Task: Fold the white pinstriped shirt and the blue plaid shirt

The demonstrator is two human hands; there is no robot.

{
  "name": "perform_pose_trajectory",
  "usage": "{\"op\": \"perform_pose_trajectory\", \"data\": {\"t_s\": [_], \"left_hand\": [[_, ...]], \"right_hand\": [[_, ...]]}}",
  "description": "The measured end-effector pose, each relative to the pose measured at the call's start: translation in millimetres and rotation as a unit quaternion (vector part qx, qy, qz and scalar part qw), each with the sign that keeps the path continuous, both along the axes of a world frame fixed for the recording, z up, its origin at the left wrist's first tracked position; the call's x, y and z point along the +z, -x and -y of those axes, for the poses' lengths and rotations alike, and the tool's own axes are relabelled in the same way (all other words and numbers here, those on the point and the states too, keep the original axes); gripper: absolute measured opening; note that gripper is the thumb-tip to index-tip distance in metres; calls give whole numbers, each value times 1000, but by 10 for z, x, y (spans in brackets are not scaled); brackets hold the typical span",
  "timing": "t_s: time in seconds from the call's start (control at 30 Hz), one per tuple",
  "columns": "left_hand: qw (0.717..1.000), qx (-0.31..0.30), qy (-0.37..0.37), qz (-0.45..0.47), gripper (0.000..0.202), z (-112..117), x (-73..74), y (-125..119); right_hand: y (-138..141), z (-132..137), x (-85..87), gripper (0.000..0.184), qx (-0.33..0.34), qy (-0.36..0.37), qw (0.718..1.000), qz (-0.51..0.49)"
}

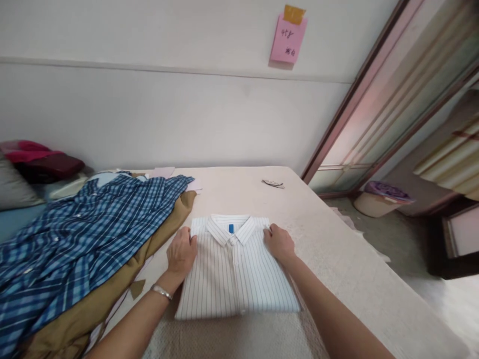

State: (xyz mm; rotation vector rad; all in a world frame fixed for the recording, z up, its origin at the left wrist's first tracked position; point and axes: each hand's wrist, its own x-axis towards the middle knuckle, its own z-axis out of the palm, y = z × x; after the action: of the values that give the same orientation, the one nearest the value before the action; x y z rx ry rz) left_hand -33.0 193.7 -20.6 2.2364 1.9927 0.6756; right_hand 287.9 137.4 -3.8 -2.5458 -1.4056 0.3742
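Observation:
A white shirt with dark pinstripes [224,279] lies folded into a rectangle, its collar facing away from me and its buttoned front up. Inside the collar shows a small blue label [231,228]. My left hand [181,252], with a silver bracelet on the wrist, grips the shirt's upper left edge, thumb on top. At the opposite edge, near the right shoulder, my right hand [279,241] pinches the cloth with curled fingers. The undersides of both grips are hidden.
A blue plaid shirt [112,234] lies over brown cloth [160,234] on the left. Eyeglasses [273,184] rest on the pale bed cover [359,279]. A pink note [289,40] hangs on the wall behind. A bin [377,203] stands on the floor at right.

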Motion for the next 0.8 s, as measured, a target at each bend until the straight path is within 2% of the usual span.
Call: {"op": "perform_pose_trajectory", "data": {"t_s": [0.07,0.13,0.2,0.27,0.37,0.47,0.53,0.63,0.73,0.8], "left_hand": [[995,-46,-71,-61,26,68,39,-80],[982,-115,-122,-85,36,132,12,-180],[975,-155,-124,-99,46,177,-86,-271],[976,-159,-96,-115,55,198,-221,-326],[977,-161,-66,-122,64,182,-390,-327],[976,-170,-56,-122,67,123,-438,-273],[975,-177,-43,-128,67,100,-387,-234],[973,-179,-25,-141,64,212,-199,-197],[968,-207,-40,-133,61,573,3,-201],[959,-252,-44,-120,62,888,50,-212]], "right_hand": [[13,-3,26,25,2,8,1000,1],[44,13,83,25,4,16,1000,24],[103,54,142,23,20,3,996,84],[190,109,154,25,58,-32,986,152],[326,169,29,39,117,-76,979,146],[389,170,-188,58,133,-49,986,90],[385,150,-296,66,134,-28,988,78],[360,123,-359,69,135,-28,987,80],[356,117,-363,68,134,-41,986,86],[362,120,-368,68,134,-45,986,88]]}}
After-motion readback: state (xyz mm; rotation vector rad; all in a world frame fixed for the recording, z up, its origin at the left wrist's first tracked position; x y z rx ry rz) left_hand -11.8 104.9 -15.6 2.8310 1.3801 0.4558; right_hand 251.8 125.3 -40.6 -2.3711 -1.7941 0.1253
